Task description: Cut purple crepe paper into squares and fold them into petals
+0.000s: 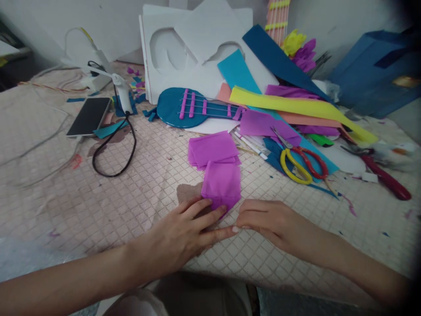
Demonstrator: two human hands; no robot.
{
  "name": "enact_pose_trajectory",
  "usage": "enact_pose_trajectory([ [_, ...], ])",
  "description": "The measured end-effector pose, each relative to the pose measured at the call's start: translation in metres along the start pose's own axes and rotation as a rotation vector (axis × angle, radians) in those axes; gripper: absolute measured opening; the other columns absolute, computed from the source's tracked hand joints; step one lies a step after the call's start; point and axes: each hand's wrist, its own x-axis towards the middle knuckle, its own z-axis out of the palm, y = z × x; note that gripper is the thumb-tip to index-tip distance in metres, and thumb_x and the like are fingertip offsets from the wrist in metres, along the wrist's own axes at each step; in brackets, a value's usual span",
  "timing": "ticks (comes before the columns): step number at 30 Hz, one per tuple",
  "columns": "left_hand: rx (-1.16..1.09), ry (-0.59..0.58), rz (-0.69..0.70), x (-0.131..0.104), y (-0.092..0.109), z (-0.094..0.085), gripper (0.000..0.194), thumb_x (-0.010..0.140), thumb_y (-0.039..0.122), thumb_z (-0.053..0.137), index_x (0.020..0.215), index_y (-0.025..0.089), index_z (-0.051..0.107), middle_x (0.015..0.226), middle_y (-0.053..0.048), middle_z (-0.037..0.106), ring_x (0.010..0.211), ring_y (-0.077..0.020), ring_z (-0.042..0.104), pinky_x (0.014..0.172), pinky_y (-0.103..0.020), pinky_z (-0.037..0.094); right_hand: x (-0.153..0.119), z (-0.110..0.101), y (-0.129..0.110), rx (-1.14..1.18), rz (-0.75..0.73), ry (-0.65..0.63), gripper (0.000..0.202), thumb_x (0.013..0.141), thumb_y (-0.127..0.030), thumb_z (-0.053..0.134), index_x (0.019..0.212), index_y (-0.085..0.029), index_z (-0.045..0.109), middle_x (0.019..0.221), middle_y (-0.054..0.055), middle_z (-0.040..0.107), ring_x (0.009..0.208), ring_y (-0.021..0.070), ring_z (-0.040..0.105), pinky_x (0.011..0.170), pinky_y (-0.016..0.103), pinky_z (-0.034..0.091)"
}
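A square of purple crepe paper lies on the patterned tablecloth, its near corner under the fingers of my left hand. Those fingers are spread and flat, with the thumb stretched to the right. The fingers of my right hand are pressed together, their tips meeting my left thumb tip; whatever they pinch, if anything, is too small to make out. Just beyond the square is a stack of purple paper pieces. Behind it lies a small blue guitar shape with purple strips across its strings.
Scissors with yellow and red handles and red-handled pliers lie at the right. Yellow and blue paper strips are heaped behind. A phone and a black cord loop are at the left. White boards stand at the back.
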Motion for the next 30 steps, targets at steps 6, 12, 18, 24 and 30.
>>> enact_pose_trajectory([
  [6,0.002,-0.058,0.004,0.001,0.0,-0.006,0.063,0.09,0.033,0.053,0.145,0.04,0.023,0.143,-0.002,0.041,0.125,-0.0268,0.041,0.104,-0.043,0.029,0.007,0.005,0.0,0.064,0.049,-0.057,0.019,0.095,-0.018,0.044,0.086,-0.019,0.061,0.086,0.001,0.06,0.079,0.0129,0.057,0.069,0.025,0.043],
  [12,-0.02,-0.047,-0.002,-0.001,-0.002,-0.002,0.062,0.09,0.033,0.053,0.144,0.042,0.023,0.147,-0.003,0.035,0.126,-0.0282,0.038,0.104,-0.045,0.028,0.003,0.006,0.002,0.373,0.345,0.046,0.025,0.094,-0.026,0.046,0.074,-0.017,0.057,0.063,-0.004,0.05,0.057,0.0087,0.048,0.054,0.021,0.038],
  [18,-0.008,-0.061,-0.003,0.001,0.0,-0.004,0.069,0.088,0.032,0.056,0.146,0.04,0.02,0.146,-0.003,0.037,0.124,-0.0283,0.041,0.103,-0.044,0.03,-0.004,0.007,-0.002,0.653,0.445,-0.014,0.016,0.089,-0.029,0.054,0.082,-0.017,0.062,0.064,-0.004,0.053,0.049,0.0059,0.048,0.047,0.019,0.038],
  [24,0.005,-0.052,0.0,0.0,0.0,-0.002,0.074,0.086,0.033,0.059,0.147,0.04,0.016,0.147,-0.004,0.037,0.126,-0.0284,0.04,0.103,-0.044,0.03,-0.002,0.005,-0.004,0.68,0.471,-0.041,0.015,0.088,-0.029,0.056,0.08,-0.017,0.062,0.062,-0.005,0.053,0.048,0.0058,0.049,0.046,0.019,0.039],
  [30,-0.005,-0.063,0.002,0.0,0.0,-0.003,0.072,0.086,0.033,0.059,0.146,0.042,0.018,0.148,-0.003,0.035,0.128,-0.029,0.039,0.104,-0.045,0.028,-0.001,0.005,-0.005,0.674,0.482,-0.092,0.012,0.087,-0.024,0.054,0.078,-0.017,0.059,0.058,-0.006,0.051,0.048,0.0065,0.051,0.046,0.019,0.04],
])
